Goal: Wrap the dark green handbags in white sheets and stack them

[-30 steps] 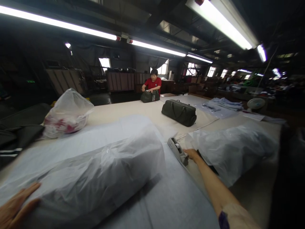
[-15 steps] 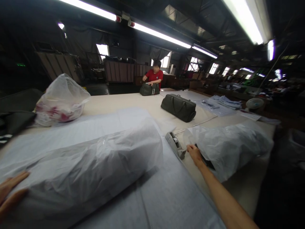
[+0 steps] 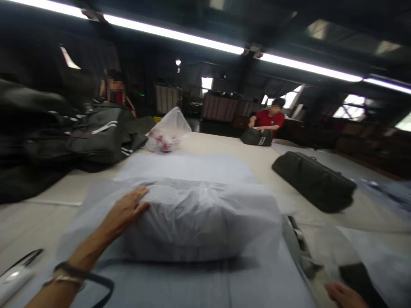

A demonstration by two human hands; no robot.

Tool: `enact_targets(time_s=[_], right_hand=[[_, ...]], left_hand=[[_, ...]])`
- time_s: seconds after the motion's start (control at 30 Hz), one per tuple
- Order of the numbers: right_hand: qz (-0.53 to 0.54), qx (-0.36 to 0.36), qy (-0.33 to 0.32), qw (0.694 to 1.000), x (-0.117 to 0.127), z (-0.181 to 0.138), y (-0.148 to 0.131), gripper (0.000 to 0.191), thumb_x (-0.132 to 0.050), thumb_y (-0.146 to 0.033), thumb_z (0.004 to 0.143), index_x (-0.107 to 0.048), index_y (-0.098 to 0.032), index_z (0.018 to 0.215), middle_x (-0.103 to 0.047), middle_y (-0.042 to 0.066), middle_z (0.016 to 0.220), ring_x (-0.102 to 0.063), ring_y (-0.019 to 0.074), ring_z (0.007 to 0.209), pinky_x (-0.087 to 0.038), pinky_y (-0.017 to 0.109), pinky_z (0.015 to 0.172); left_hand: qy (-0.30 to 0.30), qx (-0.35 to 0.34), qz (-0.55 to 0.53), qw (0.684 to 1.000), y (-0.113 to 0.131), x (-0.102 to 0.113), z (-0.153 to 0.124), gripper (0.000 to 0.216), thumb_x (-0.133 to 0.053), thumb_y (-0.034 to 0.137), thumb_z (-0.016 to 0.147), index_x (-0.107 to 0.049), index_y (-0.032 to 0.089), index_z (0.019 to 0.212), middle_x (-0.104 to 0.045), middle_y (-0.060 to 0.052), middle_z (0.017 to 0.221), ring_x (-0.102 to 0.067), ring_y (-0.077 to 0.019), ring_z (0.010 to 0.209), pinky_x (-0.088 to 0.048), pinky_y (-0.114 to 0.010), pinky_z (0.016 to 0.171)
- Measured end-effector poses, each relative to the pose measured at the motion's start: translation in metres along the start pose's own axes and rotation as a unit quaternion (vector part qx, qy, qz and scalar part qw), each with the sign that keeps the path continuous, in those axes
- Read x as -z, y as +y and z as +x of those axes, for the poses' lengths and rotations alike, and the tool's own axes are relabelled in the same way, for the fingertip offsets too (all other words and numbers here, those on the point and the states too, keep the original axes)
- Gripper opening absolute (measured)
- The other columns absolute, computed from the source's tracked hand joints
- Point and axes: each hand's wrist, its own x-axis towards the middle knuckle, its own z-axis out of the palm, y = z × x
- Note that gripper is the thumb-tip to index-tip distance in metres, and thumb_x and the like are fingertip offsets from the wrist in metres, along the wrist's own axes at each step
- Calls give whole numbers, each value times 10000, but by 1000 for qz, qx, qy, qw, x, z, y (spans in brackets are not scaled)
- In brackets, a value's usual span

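A bag-shaped bundle wrapped in white tissue-like paper (image 3: pixel 192 222) lies across the table in front of me. My left hand (image 3: pixel 130 209) rests on its left end, fingers stretched and thumb apart, with a dark strap and a bracelet at the wrist. Low at the right edge of the bundle stands a grey tape dispenser (image 3: pixel 302 248). My right hand (image 3: pixel 345 295) is just beyond it, at the bottom of the picture, partly cut off and blurred. Its fingers look drawn together; whatever they may hold is too small to make out. Another white-wrapped bundle (image 3: pixel 385 261) lies beside that hand.
Sheets of pale paper (image 3: pixel 186 164) lie under the bundle. A dark duffel bag (image 3: pixel 314 182) sits at right, a clear plastic bag (image 3: pixel 168 132) behind, dark bags (image 3: pixel 99 132) piled at left. A person in red (image 3: pixel 268 119) handles a bag; another person (image 3: pixel 117 92) stands left.
My view has swung left, bringing the piled bags and a second person into sight. The wrapped bundle now lies more squarely before me. My right hand appears lower, nearer the bottom edge.
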Motion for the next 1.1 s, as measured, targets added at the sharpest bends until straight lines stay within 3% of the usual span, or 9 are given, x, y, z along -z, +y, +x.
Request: enact_targets(time_s=[0.1, 0.2, 0.33, 0.47, 0.6, 0.73, 0.9, 1.0, 1.1], right_hand=[[-90, 48, -82, 991, 21, 8, -77, 434, -564, -747, 628, -522, -330, 516, -486, 98, 560, -589, 214, 525, -449, 384, 508], [-94, 200, -152, 963, 5, -14, -210, 346, -571, -659, 731, -614, -319, 682, -596, 101, 729, -600, 218, 685, -481, 389, 658], [-96, 323, -293, 895, -76, -34, -388, 248, -661, -453, 791, -644, -205, 798, -626, 19, 752, -553, 140, 692, -447, 270, 666], [-213, 378, -361, 825, -166, 2, -489, 265, -723, -419, 730, -660, -173, 806, -595, -43, 679, -485, 87, 618, -377, 203, 571], [-356, 369, -359, 780, -220, 52, -533, 265, -768, -398, 659, -665, -166, 733, -576, -63, 601, -478, 81, 579, -359, 191, 532], [-450, 337, -372, 739, -249, 70, -551, 211, -763, -347, 649, -683, -166, 722, -623, -44, 610, -550, 109, 584, -393, 209, 545], [-558, 465, -248, 642, -264, 65, -555, 329, -832, -417, 580, -696, -214, 800, -652, -26, 670, -588, 148, 618, -408, 243, 595], [-561, 502, -180, 633, -263, 74, -554, 634, -877, -548, 452, -672, -219, 954, -683, 26, 822, -633, 206, 730, -454, 282, 674], [-531, 470, -223, 669, -252, 96, -549, 797, -847, -636, 457, -645, -214, 1102, -687, 65, 1003, -650, 241, 851, -489, 312, 740]], left_hand=[[3, 25, -4, 1000, 6, 1, -1, 601, -283, 594, 947, -515, 206, 1343, -517, -80, 1433, -456, -237, 1339, -358, -414, 1124], [10, 41, -1, 999, 14, 2, -5, 537, -337, 541, 959, -493, 222, 1362, -492, -87, 1454, -425, -244, 1363, -362, -454, 1115], [28, 34, -4, 999, 18, 1, -11, 503, -385, 509, 959, -504, 215, 1350, -506, -107, 1439, -440, -268, 1349, -366, -500, 1101], [67, 27, -12, 997, 18, -1, -13, 479, -473, 490, 936, -525, 223, 1330, -539, -106, 1407, -456, -283, 1335, -379, -506, 1091], [90, 33, -9, 995, 20, -5, -14, 461, -522, 448, 925, -523, 226, 1328, -541, -100, 1407, -463, -292, 1326, -383, -520, 1086], [115, 35, -18, 993, 21, -9, -14, 458, -522, 480, 919, -537, 243, 1311, -556, -96, 1391, -478, -290, 1311, -370, -518, 1098], [126, 33, -25, 991, 20, -12, -14, 474, -506, 519, 915, -551, 248, 1301, -565, -93, 1381, -484, -290, 1304, -362, -515, 1105], [126, 29, -14, 991, 19, -12, -15, 480, -493, 531, 917, -560, 244, 1296, -555, -96, 1392, -480, -296, 1308, -366, -512, 1100], [127, 25, 0, 992, 18, -13, -15, 479, -486, 527, 922, -561, 238, 1298, -566, -91, 1382, -482, -303, 1306, -372, -515, 1092]])
